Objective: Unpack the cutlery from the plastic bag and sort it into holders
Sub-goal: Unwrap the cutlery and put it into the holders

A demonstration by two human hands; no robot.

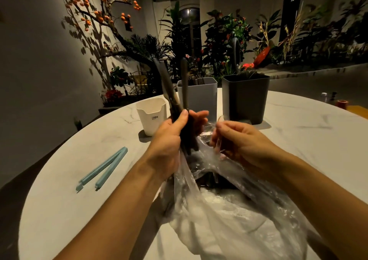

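Cutlery (pixel 173 84): bundle of dark pieces held upright above the table, handles fanning up and apart, tops reaching in front of the holders. Piece types not discernible; low light and blur.

Left hand (pixel 173 138): fingers and thumb curled round the lower part of the bundle, thumb up along its near side. Firm grasp on the cutlery. Lower ends of the bundle run down behind the hand into the bag mouth.

Bag (pixel 229 210): clear plastic, crumpled, lying on the near part of the table between the two forearms, mouth open upward. More dark pieces visible inside, below the hands.

Right hand (pixel 237 140): fingers curled, pinching the bag's edge just right of the bundle. Film stretched between fingers.

Holders, beyond the hands, in a row:
- white cup (pixel 151 116), left, lettered, on a grey mat.
- light grey bin (pixel 201 96), middle, dark sticks showing at its rim.
- dark grey bin (pixel 246 98), right, dark items heaped at its top.

Table (pixel 69 180): round, pale marble pattern.

Clip (pixel 103 169): light blue, two long arms hinged at the far end, lying open in a V on the table left of the left forearm.

Background: plants and a branch with orange fruit against the wall.
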